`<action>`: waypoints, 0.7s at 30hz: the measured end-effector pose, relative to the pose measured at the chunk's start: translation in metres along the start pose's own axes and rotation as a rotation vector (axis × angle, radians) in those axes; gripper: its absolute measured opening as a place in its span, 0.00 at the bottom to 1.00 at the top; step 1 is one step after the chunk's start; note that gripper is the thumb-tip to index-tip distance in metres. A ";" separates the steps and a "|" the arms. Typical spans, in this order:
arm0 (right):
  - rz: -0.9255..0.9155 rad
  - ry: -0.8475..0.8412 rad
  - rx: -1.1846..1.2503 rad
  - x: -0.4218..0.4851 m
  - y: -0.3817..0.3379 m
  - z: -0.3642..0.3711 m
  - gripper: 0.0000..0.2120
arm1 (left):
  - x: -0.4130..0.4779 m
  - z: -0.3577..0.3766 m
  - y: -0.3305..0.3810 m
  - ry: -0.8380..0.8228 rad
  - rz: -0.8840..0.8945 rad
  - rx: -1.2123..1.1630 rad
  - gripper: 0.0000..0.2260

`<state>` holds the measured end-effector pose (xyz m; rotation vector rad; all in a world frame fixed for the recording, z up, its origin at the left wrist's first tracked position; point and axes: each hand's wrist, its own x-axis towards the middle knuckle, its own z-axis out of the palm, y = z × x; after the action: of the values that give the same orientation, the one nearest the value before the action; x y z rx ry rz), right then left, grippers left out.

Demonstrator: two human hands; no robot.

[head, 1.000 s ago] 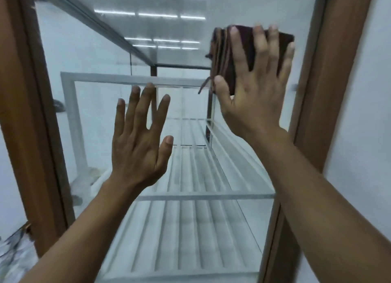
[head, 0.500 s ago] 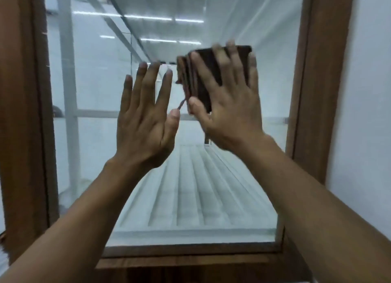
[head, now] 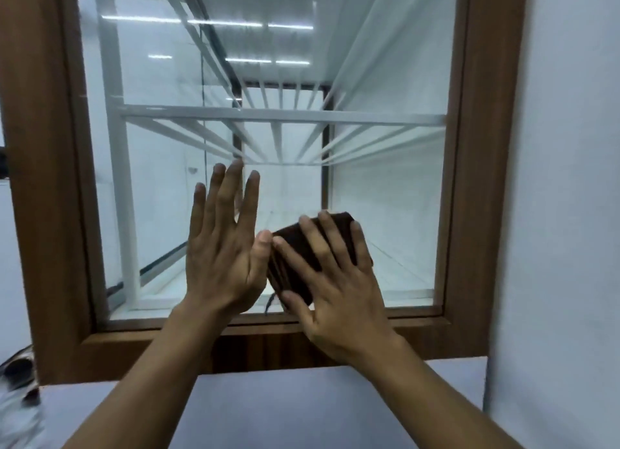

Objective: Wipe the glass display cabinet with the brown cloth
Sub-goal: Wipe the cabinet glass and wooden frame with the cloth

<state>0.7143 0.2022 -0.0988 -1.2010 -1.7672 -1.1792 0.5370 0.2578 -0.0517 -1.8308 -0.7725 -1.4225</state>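
The right hand (head: 339, 291) presses the folded brown cloth (head: 303, 257) flat-fingered against the lower glass of the display cabinet (head: 476, 180), beside the left hand (head: 223, 247), spread open on the pane.

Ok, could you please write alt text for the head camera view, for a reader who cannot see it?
The right hand presses a folded brown cloth flat against the lower part of the cabinet's glass pane, with the left hand open and flat beside it. Behind the glass, inside a wooden frame, are white slatted shelves.
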 end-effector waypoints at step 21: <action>0.440 0.048 -0.034 -0.005 0.039 -0.009 0.36 | -0.038 -0.003 0.001 -0.078 -0.022 -0.004 0.30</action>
<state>0.7525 0.1989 -0.0885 -1.4740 -1.3566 -0.9684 0.5273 0.2529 -0.0887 -1.8959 -0.8310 -1.3746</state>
